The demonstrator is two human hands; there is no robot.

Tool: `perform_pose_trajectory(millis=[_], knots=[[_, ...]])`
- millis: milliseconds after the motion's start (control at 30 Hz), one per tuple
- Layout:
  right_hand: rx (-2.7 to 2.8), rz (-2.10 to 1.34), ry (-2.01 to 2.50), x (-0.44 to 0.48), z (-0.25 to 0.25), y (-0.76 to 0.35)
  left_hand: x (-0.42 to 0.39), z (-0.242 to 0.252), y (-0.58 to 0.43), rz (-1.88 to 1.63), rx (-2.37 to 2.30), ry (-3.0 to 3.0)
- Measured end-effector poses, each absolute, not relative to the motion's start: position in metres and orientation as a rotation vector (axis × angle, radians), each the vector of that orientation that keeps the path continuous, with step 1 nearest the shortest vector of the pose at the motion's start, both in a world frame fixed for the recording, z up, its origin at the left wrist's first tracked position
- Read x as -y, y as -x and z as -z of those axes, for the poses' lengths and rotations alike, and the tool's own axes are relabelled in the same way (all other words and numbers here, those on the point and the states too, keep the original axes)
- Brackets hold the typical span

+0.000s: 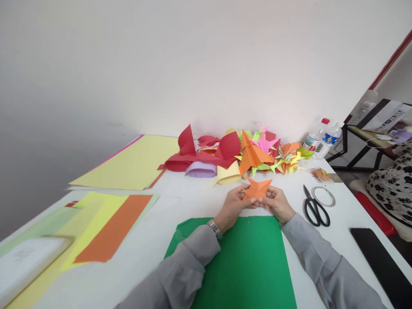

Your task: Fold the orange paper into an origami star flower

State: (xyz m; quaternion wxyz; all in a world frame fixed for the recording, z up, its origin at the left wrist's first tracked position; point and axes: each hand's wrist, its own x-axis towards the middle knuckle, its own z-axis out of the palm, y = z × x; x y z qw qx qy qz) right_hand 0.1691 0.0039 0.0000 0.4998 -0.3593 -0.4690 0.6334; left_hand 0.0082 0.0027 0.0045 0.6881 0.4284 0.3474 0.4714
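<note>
Between my two hands is an orange origami star, its folded points sticking up and out past my fingers. My left hand pinches its left side, and my right hand pinches the right side, with the thumbs nearly meeting at the lower edge. Part of the star's lower half is hidden behind the fingers. Beneath my wrists lies a green sheet. Just beyond the star sits a pile of folded paper pieces, among them an orange paper plane and a pink folded star.
Black scissors and a tape roll lie to the right, near a black slab. Two bottles stand at the back right. Coloured sheets and a white box are on the left. A person sits at far right.
</note>
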Motion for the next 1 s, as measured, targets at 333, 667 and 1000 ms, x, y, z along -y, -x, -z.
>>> perform_pose_trajectory(millis=[333, 667, 1000], knots=[[1.074, -1.562, 0.826, -0.0072, 0.0049, -0.1719, -0.0034, -0.0076, -0.0058, -1.001, -0.750, -0.916], [0.988, -1.566, 0.846, -0.0080, 0.0026, -0.1734, -0.0057, -0.0075, -0.0034, -0.983, -0.707, -0.905], [0.980, -1.618, 0.832, -0.0072, -0.0012, -0.1763, -0.0073, -0.0048, -0.0015, -0.986, -0.712, -0.881]])
